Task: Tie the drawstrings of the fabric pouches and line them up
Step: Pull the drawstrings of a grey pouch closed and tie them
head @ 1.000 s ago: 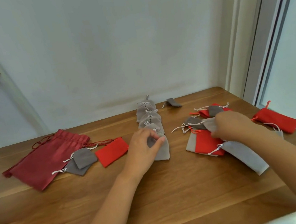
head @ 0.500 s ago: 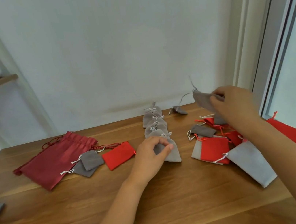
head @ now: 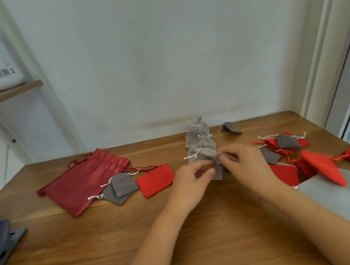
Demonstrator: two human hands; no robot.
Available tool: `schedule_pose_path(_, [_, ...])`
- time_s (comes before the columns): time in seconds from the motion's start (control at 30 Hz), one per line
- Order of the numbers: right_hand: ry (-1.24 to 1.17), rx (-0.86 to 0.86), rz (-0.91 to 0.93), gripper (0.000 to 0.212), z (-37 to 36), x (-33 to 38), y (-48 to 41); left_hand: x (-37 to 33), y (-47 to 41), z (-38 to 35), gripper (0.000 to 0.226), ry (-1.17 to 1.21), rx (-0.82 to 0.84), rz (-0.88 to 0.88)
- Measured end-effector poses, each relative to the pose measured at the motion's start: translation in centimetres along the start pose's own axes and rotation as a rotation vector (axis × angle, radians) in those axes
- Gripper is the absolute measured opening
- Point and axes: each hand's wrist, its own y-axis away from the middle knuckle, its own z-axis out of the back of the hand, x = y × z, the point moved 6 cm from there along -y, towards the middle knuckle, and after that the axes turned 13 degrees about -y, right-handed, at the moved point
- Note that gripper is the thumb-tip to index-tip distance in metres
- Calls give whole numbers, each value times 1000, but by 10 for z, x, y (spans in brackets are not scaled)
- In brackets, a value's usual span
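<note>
Wooden tabletop [head: 184, 233] against a white wall [head: 158, 55]: a person's left hand [head: 195, 178] and right hand [head: 246, 165] meet at the near end of a row of tied grey pouches [head: 197, 135] running straight away toward the wall, both pinching a small grey pouch [head: 209, 155] just above it, its white drawstring [head: 190, 156] trailing left. Loose red pouches [head: 284, 142] and a large pale grey pouch [head: 338, 198] lie heaped beside the right arm; a dark red bag [head: 86, 182] sits well apart on the left.
</note>
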Motion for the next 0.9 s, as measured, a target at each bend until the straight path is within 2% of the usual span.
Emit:
schedule_pose_path(0.13, [-221, -175, -149, 18, 19, -17, -1, 8, -1, 3, 25, -263, -30, 4])
schedule_pose_path(0.2, [-299, -258, -222, 16, 29, -27, -3, 14, -2, -1, 30, -372, 10, 15])
schedule_pose_path(0.4, [-520, -438, -356, 21, 56, -44, -3, 22, -3, -11, 42, -459, 106, 35])
schedule_pose_path(0.5, [-525, -427, -429, 27, 61, -49, -5, 20, -2, -16, 52, -503, 140, 10])
schedule_pose_path(0.53, [-496, -399, -432, 29, 62, -50, -6, 19, -2, -17, 54, -516, 142, 1])
schedule_pose_path(0.6, [-290, -270, -379, 32, 57, -48, -8, 19, -4, -20, 52, -550, 134, -16])
schedule_pose_path(0.67, [-16, -126, -361, 18, 46, -50, -11, 18, -7, -21, 45, -579, 119, -42])
schedule_pose_path(0.77, [228, 22, -431, 40, 32, -61, -12, 18, -11, -24, 37, -584, 94, -44])
schedule_pose_path(0.9, [347, 74, -444, 45, 31, -67, -15, 20, -21, -24, 30, -632, 75, -67])
